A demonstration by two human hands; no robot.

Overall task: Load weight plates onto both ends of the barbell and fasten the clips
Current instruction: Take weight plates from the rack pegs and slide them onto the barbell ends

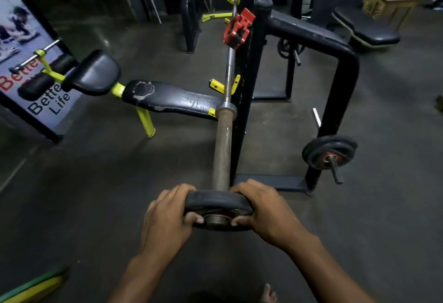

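Note:
The barbell [222, 144] runs away from me, resting on the yellow hooks of a black rack, its rusty sleeve pointing at me. A small black weight plate [217, 200] sits on the near tip of the sleeve. My left hand [167, 216] grips the plate's left edge, thumb on its face. My right hand [266, 209] grips the right edge the same way. A red clip [237, 29] hangs on the bar farther up, beside the rack's upright.
A black rack upright [247, 101] stands just right of the bar. Stored plates [329, 151] hang on a peg at the right. A worn black bench [172, 101] with yellow legs lies left. A bare foot [268, 294] shows at the bottom edge.

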